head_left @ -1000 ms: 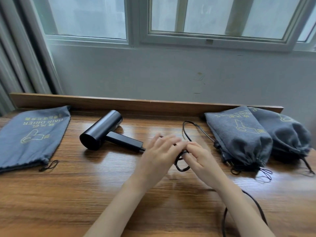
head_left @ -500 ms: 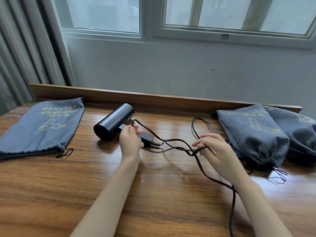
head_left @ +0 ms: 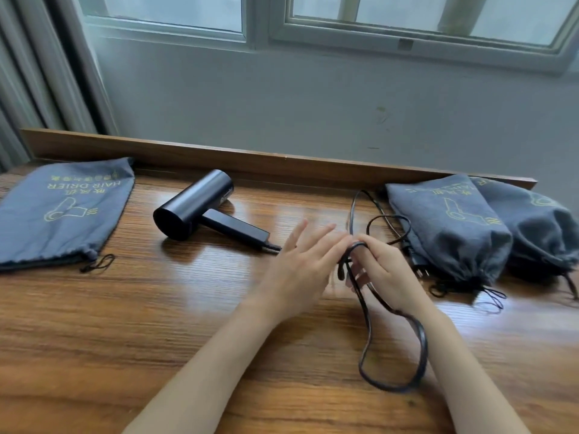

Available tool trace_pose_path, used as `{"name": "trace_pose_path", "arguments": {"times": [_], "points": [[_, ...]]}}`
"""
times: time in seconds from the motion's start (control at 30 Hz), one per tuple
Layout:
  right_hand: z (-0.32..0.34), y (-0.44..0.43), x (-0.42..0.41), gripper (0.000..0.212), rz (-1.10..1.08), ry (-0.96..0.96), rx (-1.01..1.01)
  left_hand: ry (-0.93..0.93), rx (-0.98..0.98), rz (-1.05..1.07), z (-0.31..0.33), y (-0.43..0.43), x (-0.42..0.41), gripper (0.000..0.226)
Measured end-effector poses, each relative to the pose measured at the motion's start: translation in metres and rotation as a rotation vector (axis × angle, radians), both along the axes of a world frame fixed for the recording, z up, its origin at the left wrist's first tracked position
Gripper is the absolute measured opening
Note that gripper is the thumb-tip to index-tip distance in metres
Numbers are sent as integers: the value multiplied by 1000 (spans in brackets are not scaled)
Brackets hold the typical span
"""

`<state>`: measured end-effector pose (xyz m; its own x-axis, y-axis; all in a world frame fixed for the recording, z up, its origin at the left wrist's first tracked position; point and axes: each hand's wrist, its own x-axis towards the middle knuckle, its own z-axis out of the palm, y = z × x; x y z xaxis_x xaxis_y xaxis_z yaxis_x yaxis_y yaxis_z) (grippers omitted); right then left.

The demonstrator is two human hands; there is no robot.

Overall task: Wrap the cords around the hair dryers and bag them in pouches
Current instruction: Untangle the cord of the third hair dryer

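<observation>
Wooden desk [head_left: 156,339] set against a grey wall [head_left: 313,104]. A window [head_left: 407,14] is above and a curtain [head_left: 37,73] hangs at far left. A raised wooden lip [head_left: 250,161] runs along the back edge of the desk.

Hair dryer [head_left: 194,205]: black, lying on its side left of centre. The barrel mouth faces the near left and the handle points right, toward the hands. No cord is wound on it.

Cord [head_left: 424,349]: leaves the handle end and passes out of sight behind the left hand [head_left: 300,270].
- One long loop hangs from the right hand [head_left: 385,270] and lies on the desk just inside the right forearm.
- Further slack curves back toward the wooden lip.
- The plug [head_left: 416,261] lies on the desk, touching or just beside the nearer filled pouch [head_left: 448,227].

Left hand: palm down, fingers [head_left: 316,236] straight and spread apart, gripping nothing. It is motion-blurred. The fingertips reach close to the cord at the right hand, but I cannot tell whether they touch it.

Right hand: fingers [head_left: 372,245] curled and clamped on the cord, with the top of the loop bent over them.

Pouches, all grey with yellow print:
- Flat pouch [head_left: 62,214] at far left, lying flat, drawstring end toward the near edge. Well apart from the dryer.
- Filled pouch at right, bulging, neck drawn shut, strings trailing on the desk.
- Second filled pouch [head_left: 539,227] just behind and right of it, touching it, partly cut off by the frame edge.
</observation>
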<state>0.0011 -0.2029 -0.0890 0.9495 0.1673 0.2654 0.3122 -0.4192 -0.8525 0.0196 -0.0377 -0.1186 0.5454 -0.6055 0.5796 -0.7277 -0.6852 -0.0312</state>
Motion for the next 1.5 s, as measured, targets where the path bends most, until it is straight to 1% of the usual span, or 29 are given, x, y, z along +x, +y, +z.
{"name": "trace_pose_path", "arguments": {"times": [0.13, 0.23, 0.33, 0.4, 0.5, 0.57, 0.67, 0.8, 0.87, 0.93, 1.0, 1.03, 1.07, 1.13, 1.17, 1.2, 1.23, 1.27, 1.3, 1.33, 1.37, 1.4, 1.43, 1.5], "points": [[0, 4, -1, 29, 65, 66, -6, 101, -159, -86, 3, 3, 3, 63], [0, 5, -1, 31, 85, 118, -11, 245, -194, -153, 3, 2, 1, 66], [1, 2, -1, 30, 115, 160, 10, 288, -242, -131, 3, 1, 2, 61], [0, 0, -1, 30, 140, 171, 8, 359, -278, -106, 7, 4, 2, 56], [-1, -1, 0, 28, 172, 182, 5, 477, -283, -159, 8, 7, 0, 58], [0, 1, -1, 31, 190, 187, 41, 509, -277, -172, 7, 9, 2, 55], [2, 3, -3, 31, 200, 182, 92, 530, -332, -176, 7, 10, 5, 46], [-1, 0, 1, 26, 184, 197, 62, 606, -378, -215, 5, 7, 4, 55], [-3, -1, 2, 27, 180, 203, 38, 576, -404, -204, 5, 8, 4, 41], [-3, -1, 2, 26, 168, 199, 55, 519, -423, -185, 8, 8, 3, 25], [0, 0, 1, 25, 153, 172, 83, 437, -456, -138, 8, 6, 3, 16], [0, 0, 2, 26, 143, 157, 104, 371, -479, -83, 8, 6, 3, 17], [1, 0, 3, 27, 132, 150, 139, 283, -488, 13, 8, 7, 5, 19], [4, -1, 4, 30, 128, 165, 269, 93, -487, 312, 10, 15, 11, 17], [5, -2, 4, 29, 144, 180, 343, 29, -524, 450, 14, 23, 14, 15], [6, -5, 4, 27, 168, 188, 396, 24, -617, 554, 18, 34, 16, 16], [7, -8, 4, 26, 189, 185, 437, 70, -757, 631, 19, 48, 18, 19], [7, -11, 4, 27, 200, 178, 481, 137, -908, 676, 20, 61, 20, 21], [9, -13, 3, 27, 201, 177, 540, 172, -1015, 707, 19, 75, 22, 23], [11, -15, 2, 27, 207, 177, 587, 172, -1063, 730, 17, 86, 24, 24], [13, -17, 1, 26, 232, 162, 588, 169, -1061, 740, 15, 93, 24, 25], [14, -17, 0, 25, 257, 136, 529, 176, -1041, 715, 14, 94, 25, 26], [14, -17, -1, 21, 268, 111, 426, 189, -984, 666, 12, 93, 26, 27], [12, -13, -4, 14, 259, 92, 230, 245, -729, 586, 9, 84, 28, 29]]}}
